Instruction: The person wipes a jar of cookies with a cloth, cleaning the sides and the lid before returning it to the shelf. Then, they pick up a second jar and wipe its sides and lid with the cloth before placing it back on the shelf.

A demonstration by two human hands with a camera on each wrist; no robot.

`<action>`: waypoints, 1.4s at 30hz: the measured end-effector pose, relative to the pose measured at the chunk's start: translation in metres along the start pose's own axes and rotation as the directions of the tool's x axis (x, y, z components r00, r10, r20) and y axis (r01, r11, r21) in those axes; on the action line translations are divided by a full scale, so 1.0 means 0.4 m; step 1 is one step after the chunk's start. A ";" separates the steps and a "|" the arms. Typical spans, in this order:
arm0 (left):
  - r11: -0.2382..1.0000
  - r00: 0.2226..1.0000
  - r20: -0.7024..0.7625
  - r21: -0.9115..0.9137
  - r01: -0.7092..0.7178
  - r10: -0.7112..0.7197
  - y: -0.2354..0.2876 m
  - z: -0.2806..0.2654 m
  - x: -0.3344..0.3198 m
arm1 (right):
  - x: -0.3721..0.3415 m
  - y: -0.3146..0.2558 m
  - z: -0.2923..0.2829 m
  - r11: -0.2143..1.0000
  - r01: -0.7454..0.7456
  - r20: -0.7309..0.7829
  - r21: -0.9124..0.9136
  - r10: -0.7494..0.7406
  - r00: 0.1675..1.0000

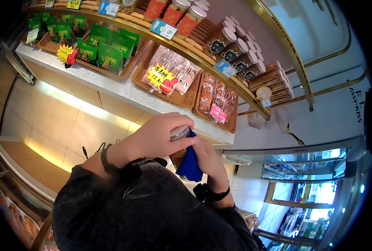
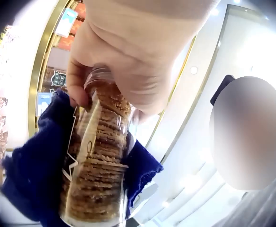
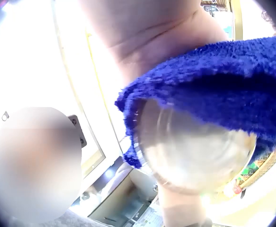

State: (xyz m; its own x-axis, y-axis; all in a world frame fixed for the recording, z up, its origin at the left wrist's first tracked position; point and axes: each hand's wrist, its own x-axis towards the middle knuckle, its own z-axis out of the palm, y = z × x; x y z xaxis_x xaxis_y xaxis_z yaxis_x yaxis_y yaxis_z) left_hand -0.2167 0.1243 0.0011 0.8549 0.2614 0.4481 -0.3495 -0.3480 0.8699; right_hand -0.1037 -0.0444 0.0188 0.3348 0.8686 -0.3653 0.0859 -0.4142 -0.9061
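My left hand [image 1: 163, 134] grips a clear plastic jar near its lid [image 1: 180, 133]; thumb and fingers curl round its top. Stacked brown biscuits [image 2: 100, 170] fill the jar, and a label runs down its side. A blue fluffy cloth [image 1: 190, 163] is wrapped partly round the jar's body, held against it by my right hand [image 1: 209, 157]. In the right wrist view the cloth [image 3: 213, 90] covers most of the right hand's fingers, and the jar's round bottom [image 3: 194, 146] faces the camera.
Beyond the hands, a white counter [image 1: 123, 94] carries wicker baskets with green packets [image 1: 110, 54] and wrapped snacks [image 1: 177, 69]. Above it, a slatted shelf with a gold edge [image 1: 244, 98] holds several lidded jars [image 1: 236, 50]. A glass display case [image 1: 307, 167] stands at the right.
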 end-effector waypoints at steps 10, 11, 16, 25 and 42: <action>0.997 0.998 0.022 -0.050 -0.063 0.064 -0.014 -0.019 -0.039 | 0.028 0.073 0.020 0.996 0.035 0.145 0.087 -0.048 0.988; 0.995 0.996 -0.013 -0.045 -0.085 0.085 -0.003 -0.018 -0.034 | 0.043 0.051 0.010 0.994 0.041 0.161 0.103 -0.057 0.985; 0.996 0.993 -0.100 -0.047 -0.071 0.066 0.020 -0.053 -0.019 | 0.062 0.070 -0.031 0.965 0.015 0.312 0.261 -0.099 0.945; 0.993 0.993 -0.023 -0.013 -0.115 0.115 0.000 0.025 0.015 | 0.020 0.004 -0.055 0.988 0.082 0.142 -0.130 -0.063 0.988; 0.982 0.984 0.026 -0.074 -0.174 0.176 -0.004 0.008 0.019 | -0.026 -0.023 -0.020 0.969 0.237 0.082 -0.069 -0.231 0.969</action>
State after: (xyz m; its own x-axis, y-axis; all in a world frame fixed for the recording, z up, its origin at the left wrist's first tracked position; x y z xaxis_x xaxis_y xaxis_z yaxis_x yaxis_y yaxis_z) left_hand -0.2083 0.1241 0.0024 0.7896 0.1730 0.5887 -0.5200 -0.3206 0.7917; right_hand -0.1005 -0.0518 0.0325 0.2280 0.9601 -0.1619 0.2277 -0.2143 -0.9499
